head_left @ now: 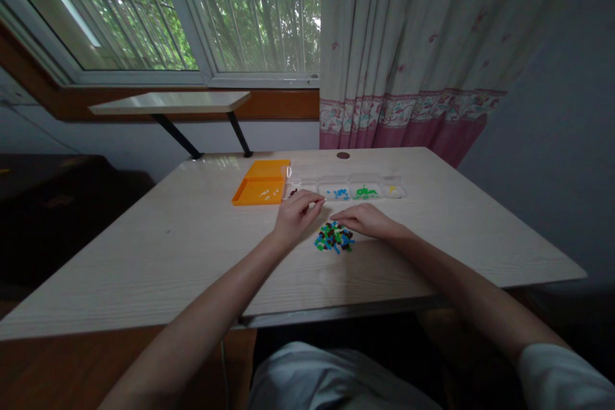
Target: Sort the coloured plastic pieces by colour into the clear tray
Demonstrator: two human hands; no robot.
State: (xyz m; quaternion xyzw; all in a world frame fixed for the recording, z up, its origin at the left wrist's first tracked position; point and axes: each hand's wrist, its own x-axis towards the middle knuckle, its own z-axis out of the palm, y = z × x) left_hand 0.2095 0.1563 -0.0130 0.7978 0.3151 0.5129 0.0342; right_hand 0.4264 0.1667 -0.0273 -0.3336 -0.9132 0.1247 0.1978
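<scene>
A heap of small blue, green, brown and pale pieces (335,238) lies on the table in front of me. Just left of and above it is my left hand (298,213), closed in a pinch by the front of the clear compartments; whatever its fingertips hold is too small to name. At the heap's far edge, my right hand (366,220) reaches in from the right with fingertips drawn together; any piece between them is hidden. Blue pieces (341,193), green pieces (366,192) and yellow pieces (393,188) sit in separate clear compartments, and brown ones (293,192) partly show behind my left hand.
An open orange case (262,168) with white pieces (269,193) stands left of the row of clear compartments (356,178). A raised shelf (173,102) on black supports is at the back left. A round brown cable-hole cover (343,155) lies near the table's (192,250) back edge.
</scene>
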